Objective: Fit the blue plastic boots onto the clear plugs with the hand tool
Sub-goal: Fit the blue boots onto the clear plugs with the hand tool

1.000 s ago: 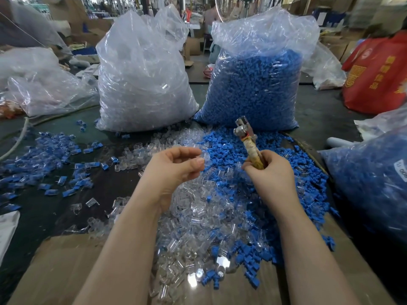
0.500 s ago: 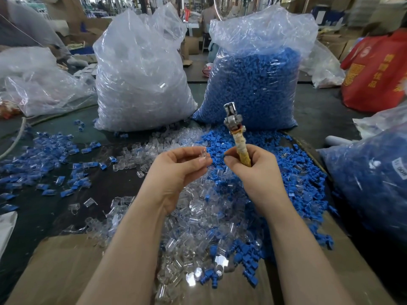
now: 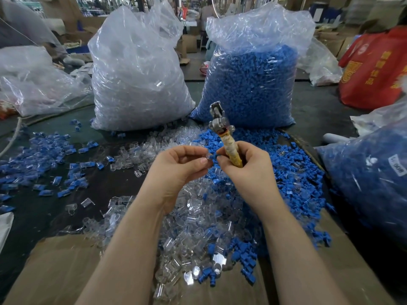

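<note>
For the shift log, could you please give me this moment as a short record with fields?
left hand: pinches a clear plug at its fingertips
right hand: grips the tool upright, metal head up, and pinches a blue boot
plug and boot: meeting between the two hands
loose parts: clear pile below the hands, blue pile to the right
bags behind: clear bag, blue bag

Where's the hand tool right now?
Head view, centre: the right hand grips the hand tool upright, metal head up, before the blue bag.
</note>
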Motion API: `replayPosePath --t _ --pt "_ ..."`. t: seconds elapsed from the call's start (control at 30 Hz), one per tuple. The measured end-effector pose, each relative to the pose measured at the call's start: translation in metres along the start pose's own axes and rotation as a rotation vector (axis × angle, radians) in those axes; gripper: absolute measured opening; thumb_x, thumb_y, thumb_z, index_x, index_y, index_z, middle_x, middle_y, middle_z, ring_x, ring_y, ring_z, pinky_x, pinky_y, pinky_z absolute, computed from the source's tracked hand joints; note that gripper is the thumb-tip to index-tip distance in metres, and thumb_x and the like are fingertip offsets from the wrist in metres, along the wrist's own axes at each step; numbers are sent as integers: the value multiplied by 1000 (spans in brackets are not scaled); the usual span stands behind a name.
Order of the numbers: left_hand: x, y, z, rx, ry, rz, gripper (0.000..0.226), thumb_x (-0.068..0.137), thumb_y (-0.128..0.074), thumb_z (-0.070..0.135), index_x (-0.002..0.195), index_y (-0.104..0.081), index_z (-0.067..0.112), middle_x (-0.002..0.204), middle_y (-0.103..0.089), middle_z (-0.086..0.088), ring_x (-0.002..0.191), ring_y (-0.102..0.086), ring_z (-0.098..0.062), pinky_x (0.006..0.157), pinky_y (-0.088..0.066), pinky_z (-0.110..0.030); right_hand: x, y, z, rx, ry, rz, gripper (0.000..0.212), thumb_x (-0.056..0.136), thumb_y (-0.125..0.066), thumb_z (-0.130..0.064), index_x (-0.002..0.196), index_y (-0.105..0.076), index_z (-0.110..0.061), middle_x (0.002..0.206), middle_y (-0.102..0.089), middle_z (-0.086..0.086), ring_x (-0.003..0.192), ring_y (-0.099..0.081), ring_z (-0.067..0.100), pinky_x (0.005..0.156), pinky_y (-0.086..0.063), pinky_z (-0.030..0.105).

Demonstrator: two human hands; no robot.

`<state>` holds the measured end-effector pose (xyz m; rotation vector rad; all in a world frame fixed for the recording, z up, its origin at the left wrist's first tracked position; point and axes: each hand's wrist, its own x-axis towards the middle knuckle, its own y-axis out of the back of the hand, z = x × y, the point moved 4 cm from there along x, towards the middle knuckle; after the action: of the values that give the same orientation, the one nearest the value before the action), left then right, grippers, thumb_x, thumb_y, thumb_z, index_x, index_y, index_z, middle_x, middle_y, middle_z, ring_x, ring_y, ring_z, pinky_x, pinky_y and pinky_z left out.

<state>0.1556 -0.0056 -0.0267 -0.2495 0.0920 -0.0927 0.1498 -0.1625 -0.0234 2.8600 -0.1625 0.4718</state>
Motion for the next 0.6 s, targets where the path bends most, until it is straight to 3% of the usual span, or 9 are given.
replayPosePath --t 0.17,0.4,0.6 --pt "0 -3 1 53 -39 9 19 83 -64 -10 94 -69 4 80 -76 -8 77 -73 -14 69 -57 -20 -1 -2 0 -41 1 0 5 86 -71 -12 84 -69 -17 70 -64 -1 59 -52 5 57 -47 20" --pt "-1 -3 3 126 -76 39 22 76 -76 -5 90 -76 12 86 -75 -7 81 -72 -17 80 -59 -28 -1 -2 1 -47 -2 -12 7 86 -69 -10 86 -70 -17 64 -61 -9 53 -48 2 52 -42 16" --pt "-1 -3 3 156 -100 76 21 77 -77 -1 94 -75 11 84 -76 -7 79 -73 -15 76 -59 -24 -1 -3 0 -38 -12 -26 11 87 -68 -9 89 -71 -19 72 -65 2 57 -50 7 56 -47 23"
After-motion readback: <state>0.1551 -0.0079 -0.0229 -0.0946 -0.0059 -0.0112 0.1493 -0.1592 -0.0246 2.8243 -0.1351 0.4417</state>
